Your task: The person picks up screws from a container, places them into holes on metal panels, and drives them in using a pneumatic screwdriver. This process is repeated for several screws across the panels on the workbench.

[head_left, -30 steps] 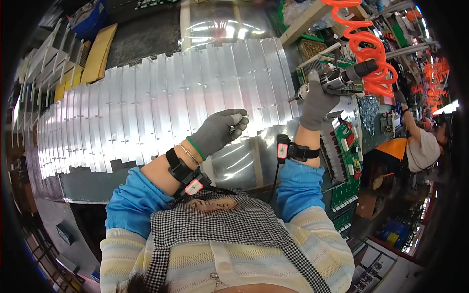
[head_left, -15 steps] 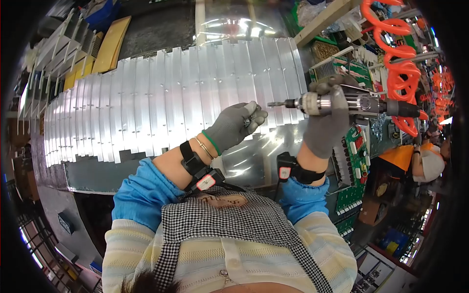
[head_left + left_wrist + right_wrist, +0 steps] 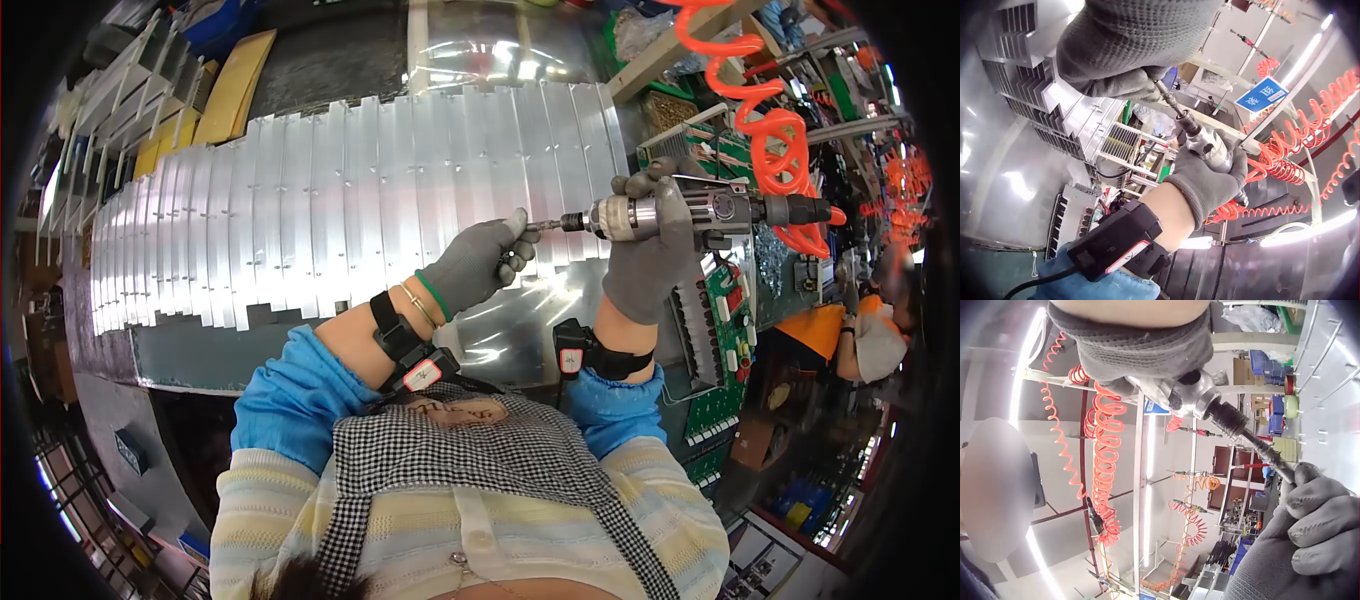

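My right hand (image 3: 655,245), in a grey glove, grips a silver air screwdriver (image 3: 720,212) held level, its bit pointing left. My left hand (image 3: 475,268), also gloved, is curled around small metal screws (image 3: 508,257), mostly hidden by the fingers. Its thumb and forefinger meet the tip of the bit (image 3: 545,225). In the right wrist view the fingertips (image 3: 1305,472) pinch at the end of the bit (image 3: 1266,450). Below both hands lie long, shiny metal strips (image 3: 350,200), side by side in a wide row.
An orange coiled air hose (image 3: 775,140) hangs at the right behind the screwdriver. Green circuit boards (image 3: 735,320) lie right of the right forearm. Finned metal parts (image 3: 130,110) stand at the far left near a yellow board (image 3: 235,90). Another person (image 3: 875,340) is at far right.
My right hand brought the screwdriver left from beside the strips, swinging it level. Its bit now meets the left fingertips. The left hand stays curled near the strips' front edge.
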Demonstrator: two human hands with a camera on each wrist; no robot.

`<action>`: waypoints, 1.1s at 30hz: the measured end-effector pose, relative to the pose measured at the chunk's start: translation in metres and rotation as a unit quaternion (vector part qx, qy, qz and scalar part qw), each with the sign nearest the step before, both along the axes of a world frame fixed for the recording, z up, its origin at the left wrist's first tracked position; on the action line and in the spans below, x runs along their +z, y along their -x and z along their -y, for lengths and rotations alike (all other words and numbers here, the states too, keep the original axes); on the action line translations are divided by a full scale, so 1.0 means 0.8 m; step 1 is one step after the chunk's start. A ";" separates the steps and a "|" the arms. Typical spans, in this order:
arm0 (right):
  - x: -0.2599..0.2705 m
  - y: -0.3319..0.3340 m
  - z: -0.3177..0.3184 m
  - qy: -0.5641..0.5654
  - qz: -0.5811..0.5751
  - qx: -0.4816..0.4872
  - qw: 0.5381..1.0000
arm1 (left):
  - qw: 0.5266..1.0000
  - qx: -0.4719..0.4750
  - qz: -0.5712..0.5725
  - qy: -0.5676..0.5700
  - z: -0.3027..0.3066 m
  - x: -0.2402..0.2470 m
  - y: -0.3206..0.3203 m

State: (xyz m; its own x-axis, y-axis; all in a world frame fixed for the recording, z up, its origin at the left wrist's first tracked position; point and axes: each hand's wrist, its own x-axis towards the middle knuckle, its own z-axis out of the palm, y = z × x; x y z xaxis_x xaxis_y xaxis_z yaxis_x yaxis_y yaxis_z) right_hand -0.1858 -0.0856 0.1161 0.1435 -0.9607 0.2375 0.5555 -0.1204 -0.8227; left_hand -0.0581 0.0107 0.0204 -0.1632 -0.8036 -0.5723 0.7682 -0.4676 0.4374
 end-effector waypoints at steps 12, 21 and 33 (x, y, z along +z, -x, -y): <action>-0.060 0.064 0.114 0.115 -0.204 -0.270 0.934 | 0.998 0.038 -0.043 -0.003 0.001 -0.006 -0.012; -0.044 0.054 0.091 0.067 -0.204 -0.215 0.953 | 0.999 0.029 -0.039 0.005 0.001 -0.012 -0.016; -0.038 0.044 0.103 0.055 -0.204 -0.214 0.954 | 0.999 0.021 -0.029 0.001 -0.001 -0.005 -0.017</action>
